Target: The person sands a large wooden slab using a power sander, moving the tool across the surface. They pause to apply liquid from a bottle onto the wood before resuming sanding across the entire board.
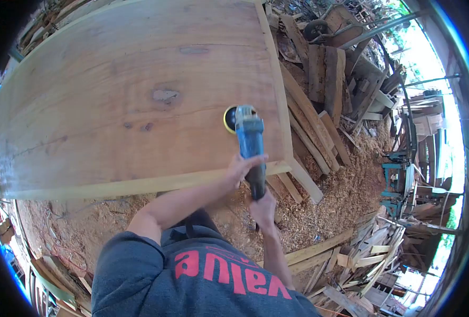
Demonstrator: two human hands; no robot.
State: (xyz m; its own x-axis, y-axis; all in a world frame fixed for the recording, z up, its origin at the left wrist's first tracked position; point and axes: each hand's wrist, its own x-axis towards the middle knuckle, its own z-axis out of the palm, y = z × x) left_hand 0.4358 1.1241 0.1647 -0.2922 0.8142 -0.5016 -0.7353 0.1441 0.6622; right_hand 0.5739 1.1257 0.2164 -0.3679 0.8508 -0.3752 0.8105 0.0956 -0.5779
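Note:
A blue angle grinder (251, 141) with a black, yellow-rimmed round pad (230, 120) is over the right end of a large wooden panel (102, 95). The pad looks to be tilted on or close to the surface; exact contact cannot be made out. My left hand (241, 169) is closed around the middle of the grinder's body, thumb across it. Behind it, my right hand (263, 207) grips the dark rear end. The panel has a paler border, dark knots and a greyish patch (166, 95) near its middle.
Rough planks (311, 129) lean and lie along the panel's right side. Wood shavings (345, 185) cover the ground. A pile of offcuts (372, 253) lies at lower right, near a teal metal frame (392, 185). A wheelbarrow (345, 26) stands at the upper right.

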